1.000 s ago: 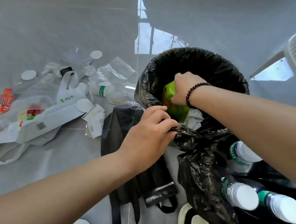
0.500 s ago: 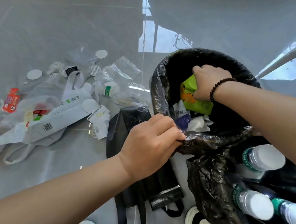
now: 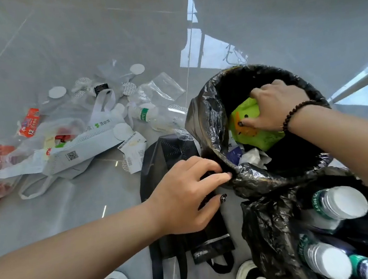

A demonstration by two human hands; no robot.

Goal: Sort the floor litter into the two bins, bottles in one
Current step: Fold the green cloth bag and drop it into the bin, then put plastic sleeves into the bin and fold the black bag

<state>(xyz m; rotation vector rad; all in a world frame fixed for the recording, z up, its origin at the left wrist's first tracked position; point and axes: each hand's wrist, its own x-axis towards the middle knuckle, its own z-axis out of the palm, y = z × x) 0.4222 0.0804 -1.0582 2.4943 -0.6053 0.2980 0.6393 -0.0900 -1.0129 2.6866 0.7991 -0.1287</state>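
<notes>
Right hand (image 3: 276,104): I press the green carton (image 3: 253,129) into the far bin (image 3: 208,118), grip curled around it.
Left hand (image 3: 188,194): grip pinching the liner rim.
Risk: liner may slip inward, I judge.

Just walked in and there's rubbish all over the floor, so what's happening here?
A person is sorting floor litter into two black-lined bins. Their right hand is pressing a green packet down into the far bin, while the left hand pinches that bin's liner at the near rim. The near bin holds capped plastic bottles. Left on the floor are a small bottle, a white bag, a black bag, wrappers and paper discs.
</notes>
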